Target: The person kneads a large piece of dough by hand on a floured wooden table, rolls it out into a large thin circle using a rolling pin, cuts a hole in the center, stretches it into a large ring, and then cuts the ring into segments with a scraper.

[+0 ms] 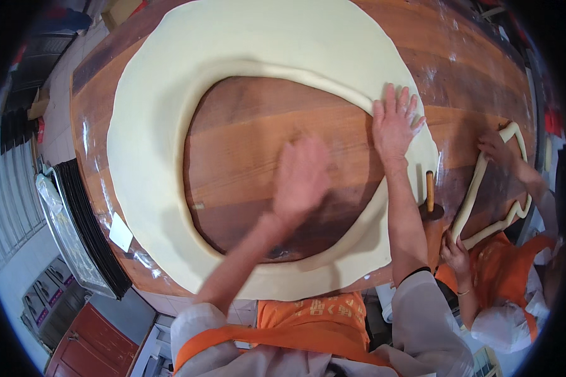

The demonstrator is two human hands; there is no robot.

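A wide, pale ring of dough covers much of the wooden table, with its inner edge rolled into a thick rim around bare wood. My right hand lies flat on the right side of the dough, by the rolled rim, with fingers stretched out and some white on them. Above the bare wood in the ring's middle is my left hand, smeared by motion, so its fingers cannot be made out. I see nothing held in it.
At the right, a co-worker's hands hold a long dough strip. A wooden-handled tool stands near the dough's right edge. A white card lies at the table's left edge. Beside the table is a stack of dark trays.
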